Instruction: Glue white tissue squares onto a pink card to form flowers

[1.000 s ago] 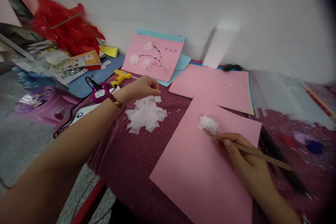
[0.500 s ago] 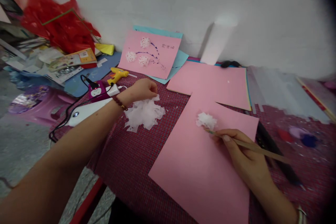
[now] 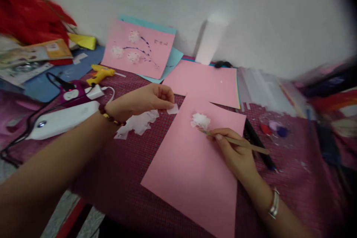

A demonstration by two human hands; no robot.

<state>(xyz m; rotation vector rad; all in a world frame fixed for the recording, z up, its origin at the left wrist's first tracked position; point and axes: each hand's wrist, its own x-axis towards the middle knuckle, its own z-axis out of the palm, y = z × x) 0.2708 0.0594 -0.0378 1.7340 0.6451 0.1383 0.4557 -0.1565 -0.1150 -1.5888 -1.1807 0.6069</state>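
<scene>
While the left hand (image 3: 150, 98) pinches a white paper square (image 3: 173, 109), the stick (image 3: 251, 146) sits close by the white cluster (image 3: 200, 120)

From my end of the head camera, the left thumb and fingertips look closed on the small piece, which sticks out near the edge of the pink sheet (image 3: 192, 167). The right hand (image 3: 237, 156) is wrapped narrowly round the slim stick, its tip at the near side of the cluster; I can't tell whether the two touch. The cluster lies on the upper part of the sheet, which rests at a slant on the cloth-covered worktop (image 3: 125, 171).

What worries me first is the piece itself: it looks thin, so I judge that a loose pinch could drop it and a hard one could crease it. The pile of white pieces (image 3: 141, 122) lies just below the left wrist, where a low sweep of the arm could scatter it. On the other side, a sideways nudge of the stick might catch the cluster's ragged edge, and pressure from the right hand could skew the sheet. Farther left, the forearm runs beside the white case (image 3: 67, 119); a wide elbow might knock it.
</scene>
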